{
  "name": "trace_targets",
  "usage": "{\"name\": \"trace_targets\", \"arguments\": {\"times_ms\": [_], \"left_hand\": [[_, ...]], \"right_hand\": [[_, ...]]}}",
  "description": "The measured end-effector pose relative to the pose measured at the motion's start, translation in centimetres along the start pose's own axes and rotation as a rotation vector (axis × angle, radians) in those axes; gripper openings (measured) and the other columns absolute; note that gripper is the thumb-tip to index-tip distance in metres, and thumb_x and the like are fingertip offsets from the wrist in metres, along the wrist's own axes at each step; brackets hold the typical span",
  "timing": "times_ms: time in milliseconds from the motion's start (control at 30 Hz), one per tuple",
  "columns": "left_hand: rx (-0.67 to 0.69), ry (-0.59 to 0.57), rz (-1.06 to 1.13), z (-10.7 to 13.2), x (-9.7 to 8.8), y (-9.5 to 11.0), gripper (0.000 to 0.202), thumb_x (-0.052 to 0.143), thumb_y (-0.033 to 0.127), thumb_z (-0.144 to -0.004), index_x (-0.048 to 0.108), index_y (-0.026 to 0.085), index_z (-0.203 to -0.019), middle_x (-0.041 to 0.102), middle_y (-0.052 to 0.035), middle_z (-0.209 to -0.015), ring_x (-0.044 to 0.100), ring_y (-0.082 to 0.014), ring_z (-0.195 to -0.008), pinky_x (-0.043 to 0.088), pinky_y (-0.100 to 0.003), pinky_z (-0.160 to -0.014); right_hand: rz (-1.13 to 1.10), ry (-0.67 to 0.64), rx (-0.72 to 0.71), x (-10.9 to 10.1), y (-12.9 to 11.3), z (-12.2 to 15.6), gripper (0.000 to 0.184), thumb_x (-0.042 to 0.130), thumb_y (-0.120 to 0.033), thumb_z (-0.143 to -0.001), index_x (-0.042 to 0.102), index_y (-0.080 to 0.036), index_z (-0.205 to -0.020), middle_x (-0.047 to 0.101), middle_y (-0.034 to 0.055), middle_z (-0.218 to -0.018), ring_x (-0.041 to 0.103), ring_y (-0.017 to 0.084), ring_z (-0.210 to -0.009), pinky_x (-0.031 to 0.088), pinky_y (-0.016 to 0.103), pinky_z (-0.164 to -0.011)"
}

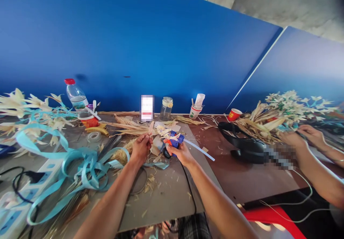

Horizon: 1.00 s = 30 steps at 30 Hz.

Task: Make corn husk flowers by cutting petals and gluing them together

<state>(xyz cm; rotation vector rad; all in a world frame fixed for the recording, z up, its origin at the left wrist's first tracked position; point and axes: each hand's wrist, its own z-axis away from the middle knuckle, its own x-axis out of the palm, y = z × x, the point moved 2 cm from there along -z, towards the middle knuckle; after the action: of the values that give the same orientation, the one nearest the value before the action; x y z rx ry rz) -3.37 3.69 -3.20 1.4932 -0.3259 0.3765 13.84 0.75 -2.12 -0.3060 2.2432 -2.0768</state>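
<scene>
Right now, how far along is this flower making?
Done: finished husk flowers lie piled at far left. In hand: the left hand pinches a pale petal, the right hand grips the glue gun. Left: loose husk strips lie unused behind them.

The person is showing both arms uncovered. The left forearm (pixel 113 199) and the right forearm (pixel 212 192) are appearing bare along their whole visible length, from the lower edge of the frame up to the wrists, and the upper arms are lying out of view. The left hand (pixel 141 146) and the right hand (pixel 180 152) are going ungloved, with knuckles and fingers showing plainly; finer detail on the fingers is proving too small to tell. Between the forearms, at the very bottom of the frame, the person is wearing a dark checked cloth (pixel 195 227) with thin pale lines crossing it. Only a small patch is showing, so the kind of garment cannot be told.
</scene>
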Motion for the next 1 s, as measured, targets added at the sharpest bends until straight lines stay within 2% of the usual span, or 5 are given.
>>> {"name": "trace_targets", "arguments": {"times_ms": [200, 333, 633, 1000], "left_hand": [[-0.02, -0.006, 0.035, 0.2, 0.2, 0.3, 0.027, 0.066, 0.034, -0.066, 0.059, 0.015, -0.083, 0.048, 0.0049, -0.054, 0.032, -0.005, -0.042, 0.019, -0.02, -0.041], [0.003, -0.008, 0.071, 0.2, 0.3, 0.2, 0.031, 0.068, 0.034, -0.064, 0.062, 0.013, -0.086, 0.048, 0.0042, -0.053, 0.031, -0.0046, -0.042, 0.02, -0.02, -0.042], [0.019, -0.013, 0.058, 0.0, 0.3, 0.0, 0.03, 0.071, 0.037, -0.061, 0.059, 0.014, -0.076, 0.048, 0.0044, -0.051, 0.032, -0.0042, -0.042, 0.019, -0.019, -0.042], [0.032, -0.005, 0.001, 0.2, 0.4, -0.2, 0.034, 0.071, 0.041, -0.063, 0.061, 0.014, -0.08, 0.048, 0.0049, -0.051, 0.031, -0.0039, -0.04, 0.017, -0.019, -0.041]], "right_hand": [[0.099, -0.02, 0.022, -0.1, 1.1, 0.1, 0.04, 0.069, -0.049, -0.067, 0.062, -0.016, -0.09, 0.047, -0.0055, -0.052, 0.042, 0.01, -0.049, 0.032, 0.025, -0.052], [0.187, -0.011, 0.014, -0.1, 1.5, -0.1, 0.038, 0.067, -0.05, -0.069, 0.062, -0.017, -0.089, 0.05, -0.0039, -0.057, 0.043, 0.011, -0.052, 0.034, 0.025, -0.053], [0.388, -0.027, -0.122, -0.2, 1.5, -0.3, 0.027, 0.058, -0.046, -0.078, 0.058, -0.018, -0.078, 0.057, 0.0, -0.074, 0.049, 0.015, -0.07, 0.041, 0.027, -0.07], [0.47, -0.018, -0.174, -0.1, 1.6, -0.3, 0.026, 0.054, -0.044, -0.081, 0.053, -0.019, -0.073, 0.052, -0.0013, -0.069, 0.047, 0.014, -0.067, 0.04, 0.027, -0.069]]}}
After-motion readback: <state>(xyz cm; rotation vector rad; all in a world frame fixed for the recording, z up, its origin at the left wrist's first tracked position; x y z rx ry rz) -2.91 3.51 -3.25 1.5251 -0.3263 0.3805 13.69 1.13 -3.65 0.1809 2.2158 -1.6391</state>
